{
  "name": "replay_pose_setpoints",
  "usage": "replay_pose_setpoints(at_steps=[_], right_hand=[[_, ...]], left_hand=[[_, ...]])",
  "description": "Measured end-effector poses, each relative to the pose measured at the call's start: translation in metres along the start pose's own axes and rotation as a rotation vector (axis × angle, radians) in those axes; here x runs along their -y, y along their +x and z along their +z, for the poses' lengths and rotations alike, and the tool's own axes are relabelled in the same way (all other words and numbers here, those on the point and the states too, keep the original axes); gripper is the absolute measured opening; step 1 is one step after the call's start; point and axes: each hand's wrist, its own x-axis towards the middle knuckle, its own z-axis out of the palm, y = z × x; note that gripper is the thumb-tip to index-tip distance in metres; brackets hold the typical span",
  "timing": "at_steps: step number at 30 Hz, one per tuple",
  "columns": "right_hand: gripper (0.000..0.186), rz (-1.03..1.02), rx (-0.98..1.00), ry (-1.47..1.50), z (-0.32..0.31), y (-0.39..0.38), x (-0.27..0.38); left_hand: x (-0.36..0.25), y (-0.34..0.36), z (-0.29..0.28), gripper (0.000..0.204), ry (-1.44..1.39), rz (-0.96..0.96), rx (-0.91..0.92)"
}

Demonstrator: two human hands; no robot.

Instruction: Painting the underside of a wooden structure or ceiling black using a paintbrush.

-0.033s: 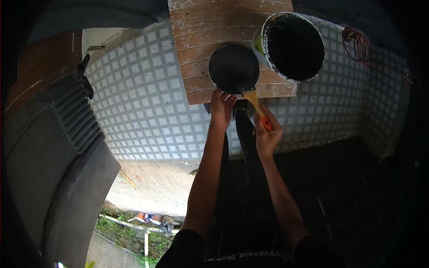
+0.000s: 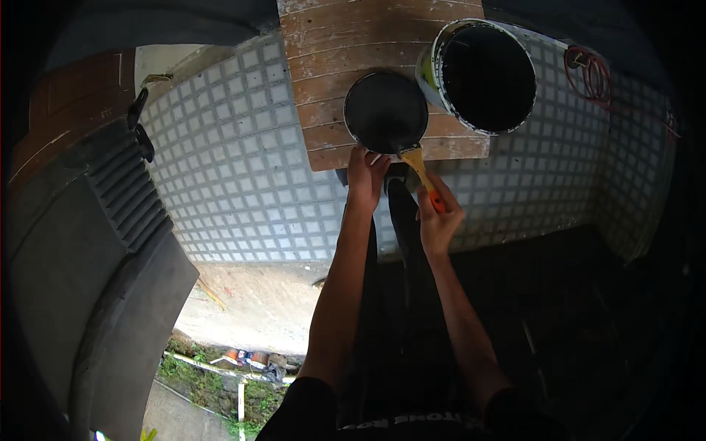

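Note:
A round black disc with a thin pale rim [image 2: 385, 110] lies near the front edge of a worn wooden table. I cannot tell whether it is a lid or a shallow pan. My left hand [image 2: 365, 180] grips its near edge, with the fingertips partly hidden by the rim. In my right hand [image 2: 443, 220] is a paintbrush [image 2: 415, 163], its handle yellowish with an orange end. Its dark bristles press on the disc's near right part. Just right of the disc, a whitish bucket with a paint-smeared rim [image 2: 435, 79] looks dark inside.
The plank table [image 2: 334, 51] ends just before my hands. Pale square tiles [image 2: 250, 154] cover the floor around it. A coiled red cord [image 2: 594, 77] lies at the far right. Dark sandals [image 2: 140, 121] and a grey slatted piece [image 2: 126, 192] are at the left.

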Motion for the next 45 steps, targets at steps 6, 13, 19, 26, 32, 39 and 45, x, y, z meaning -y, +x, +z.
replay_pose_setpoints(at_steps=[6,13,19,26,32,39,45], right_hand=[[0.033,-0.366,-0.030,-0.370,-0.005,0.002,-0.042],[0.032,-0.377,-0.015,-0.551,-0.003,-0.004,-0.011],[0.035,-0.400,0.039,-0.656,-0.013,-0.007,-0.004],[0.038,-0.433,0.055,-0.701,-0.024,-0.004,-0.008],[0.039,0.318,0.115,0.056,-0.033,-0.007,0.019],[0.028,0.551,0.063,0.706,-0.017,-0.002,-0.024],[0.034,0.577,0.137,0.802,-0.021,-0.010,-0.045]], left_hand=[[0.001,0.010,-0.009,0.040,0.001,0.059,0.045],[-0.002,0.007,-0.003,0.040,0.032,0.067,-0.012],[-0.001,0.009,-0.003,0.039,0.050,0.026,-0.052],[0.006,0.010,-0.010,0.038,0.046,0.051,-0.011],[0.006,0.007,-0.016,0.039,0.067,0.057,0.013],[0.013,0.002,-0.012,0.032,0.146,0.023,0.032],[0.015,0.009,-0.015,0.028,0.089,0.052,0.033]])
